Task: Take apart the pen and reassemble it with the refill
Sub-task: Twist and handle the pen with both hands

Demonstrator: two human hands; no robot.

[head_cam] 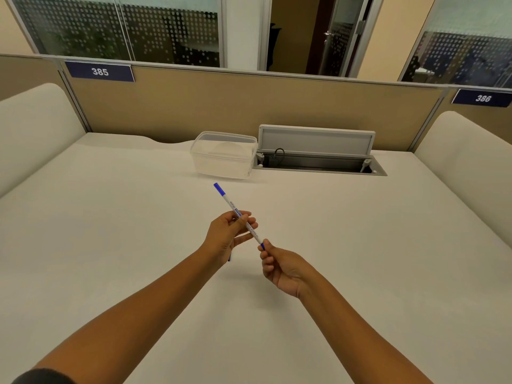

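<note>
Both my hands hold the pen above the desk, near its middle. My left hand grips the white printed barrel at about mid-length, thumb and fingertips closed around it, with the lower fingers extended loosely beneath. My right hand pinches the near, lower end, where a short blue section shows between thumb and forefinger; the remaining fingers are curled into the palm. The pen tilts from that near-right end up toward the far left, ending in a blue tip that points at the box. A small dark blue object shows just below my left wrist; what it is I cannot tell. The clear box stands on the far part of the desk, just left of the open cable hatch, whose lid is raised against the partition. Signs reading 385 and 386 are mounted on the partition's top edge, far left and far right.
</note>
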